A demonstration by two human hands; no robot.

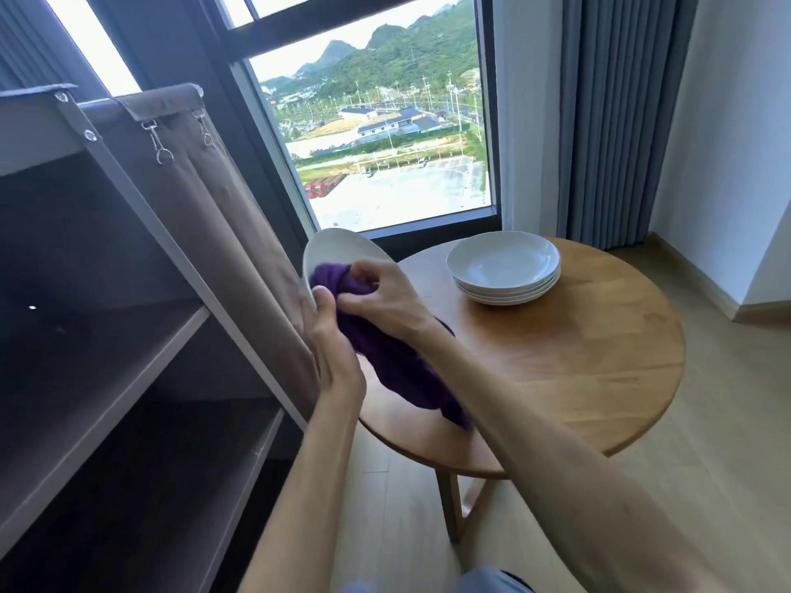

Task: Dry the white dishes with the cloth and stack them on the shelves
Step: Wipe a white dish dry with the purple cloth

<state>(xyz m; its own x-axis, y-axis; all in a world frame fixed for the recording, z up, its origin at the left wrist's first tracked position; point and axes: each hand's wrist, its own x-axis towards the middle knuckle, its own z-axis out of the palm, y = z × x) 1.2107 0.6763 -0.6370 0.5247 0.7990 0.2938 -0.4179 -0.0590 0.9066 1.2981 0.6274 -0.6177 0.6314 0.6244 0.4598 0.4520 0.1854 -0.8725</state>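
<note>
Head view: the round wooden side table [578, 357] serves as the reference here. Above its left edge, the left hand [331, 348] holds a shallow white ceramic dish [338, 250] tilted up on its side, thumb pressed over the near rim and fingers closed behind it, out of sight. The right hand [381, 295] is bunched shut around a dark purple cloth [385, 361], pressing a wad of it against the dish's inner face; the rest of the cloth hangs down over the table's left edge. On the far side of the table sits a stack of matching white shallow dishes [504, 267], seemingly four, not yet taken up. To the left of the table stands a grey fabric-covered shelf unit [141, 331], its front flap rolled up and its visible shelves bare.

This looks like the drying step on the first dish, with the stack left to do.

The risks from here: the dish is pinched only at one rim, so a firm rub could lever it out of the left hand, and it might fall onto the table or floor. The trailing cloth could also snag the table edge.
</note>
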